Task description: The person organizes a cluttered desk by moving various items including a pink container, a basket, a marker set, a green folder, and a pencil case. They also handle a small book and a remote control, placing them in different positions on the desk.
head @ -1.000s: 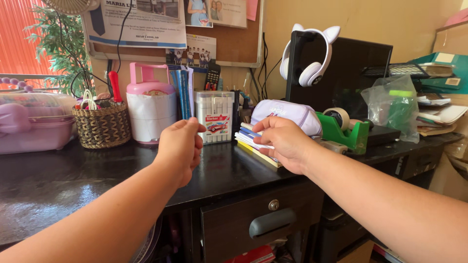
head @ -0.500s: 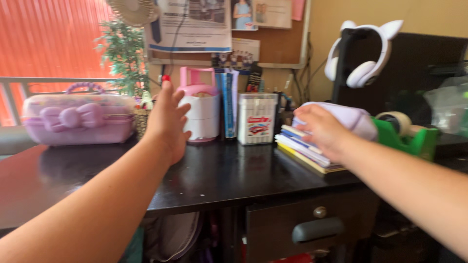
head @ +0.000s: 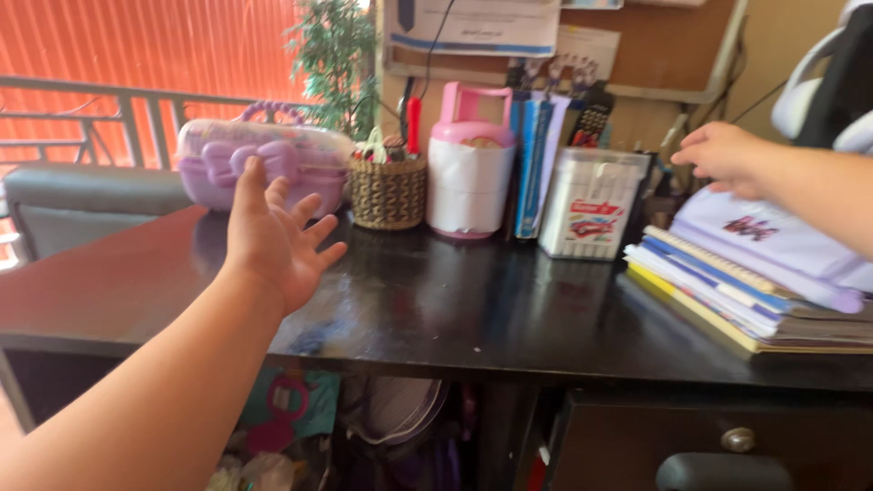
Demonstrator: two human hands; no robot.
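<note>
Purple case (head: 264, 164) sits at desk (head: 455, 318) back-left, w/ left hand (head: 273, 232) reaching toward it, fingers spread, holding nothing. Right hand (head: 723, 155) hovers over pouch (head: 764, 236), loosely curled. Next: prob needs closing in on case.

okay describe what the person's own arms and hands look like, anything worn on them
Both arms are bare along all that shows: no sleeves, watch or bracelets. The left hand has no rings or gloves that show. The right hand is blurred but also looks bare. Nails look short and plain on the left; the right's are too blurred to tell.
</note>
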